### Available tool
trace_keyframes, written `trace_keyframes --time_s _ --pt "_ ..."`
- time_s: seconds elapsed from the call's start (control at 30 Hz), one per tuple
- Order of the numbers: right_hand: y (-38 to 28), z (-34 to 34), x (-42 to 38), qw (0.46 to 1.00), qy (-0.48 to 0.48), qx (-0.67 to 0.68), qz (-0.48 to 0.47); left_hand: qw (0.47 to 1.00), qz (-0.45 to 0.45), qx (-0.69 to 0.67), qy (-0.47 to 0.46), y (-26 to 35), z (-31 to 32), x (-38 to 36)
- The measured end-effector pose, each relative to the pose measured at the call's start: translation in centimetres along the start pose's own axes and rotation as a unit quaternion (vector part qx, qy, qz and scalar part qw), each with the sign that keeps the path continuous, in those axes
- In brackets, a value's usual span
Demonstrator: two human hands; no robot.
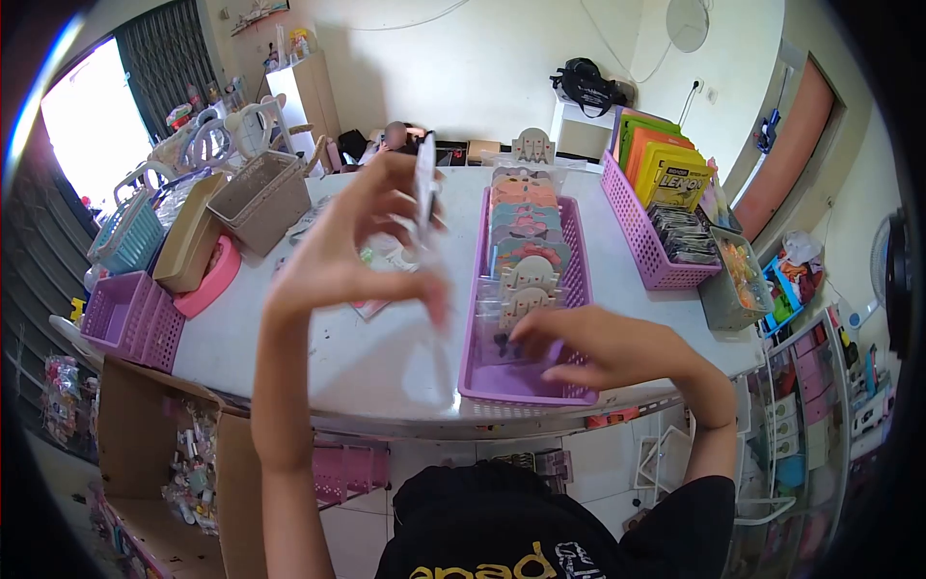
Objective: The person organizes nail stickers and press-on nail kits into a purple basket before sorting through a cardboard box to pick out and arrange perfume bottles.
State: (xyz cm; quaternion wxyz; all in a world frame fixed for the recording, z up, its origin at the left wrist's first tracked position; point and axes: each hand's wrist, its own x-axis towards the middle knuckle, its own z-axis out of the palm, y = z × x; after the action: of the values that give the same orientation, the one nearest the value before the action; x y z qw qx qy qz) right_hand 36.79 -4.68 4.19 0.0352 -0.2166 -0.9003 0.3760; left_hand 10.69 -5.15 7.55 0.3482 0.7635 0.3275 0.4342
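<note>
My left hand [352, 251] is raised over the table and smeared by motion. Its fingers and thumb curve around a thin pale packet [424, 183], seen edge-on. My right hand [622, 352] reaches over the near end of a long purple basket [585, 280], fingers bent and thumb apart. Its fingertips overlap the frontmost clear packet [492, 338] there. A row of carded packets [526, 217] in grey, peach, teal and cream stands in this basket. Beneath my left hand, more flat packets [391, 259] lie on the white table [367, 372], partly hidden.
Another purple basket [641, 246] with yellow lemon packs [670, 179] stands at right, beside a grey bin [738, 285]. Several baskets, including a grey one [260, 203], crowd the left. A cardboard box [145, 425] is below. Across the table sits a person [395, 137].
</note>
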Motion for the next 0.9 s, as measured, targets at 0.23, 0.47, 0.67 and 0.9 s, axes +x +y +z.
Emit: trace_keyframes --time_s 0.23,0.47,0.67,0.9 --pt "-4.1 -1.0 -3.3 0.947 0.232 0.22 -0.024 0.99 -0.025 0.097 0.095 2.0 9.7 -2.2" --pt "-1.4 0.2 -1.5 0.966 0.256 0.028 0.017 0.996 -0.061 -0.024 0.057 0.3 5.5 -3.8" --pt "-0.6 1.4 -0.3 0.953 0.267 -0.135 -0.047 0.861 -0.108 0.479 0.135 -6.9 1.8 -5.7" --pt "-2.8 1.2 -0.9 0.899 0.365 -0.222 -0.099 0.827 -0.145 0.534 0.099 -8.2 2.5 -5.7"
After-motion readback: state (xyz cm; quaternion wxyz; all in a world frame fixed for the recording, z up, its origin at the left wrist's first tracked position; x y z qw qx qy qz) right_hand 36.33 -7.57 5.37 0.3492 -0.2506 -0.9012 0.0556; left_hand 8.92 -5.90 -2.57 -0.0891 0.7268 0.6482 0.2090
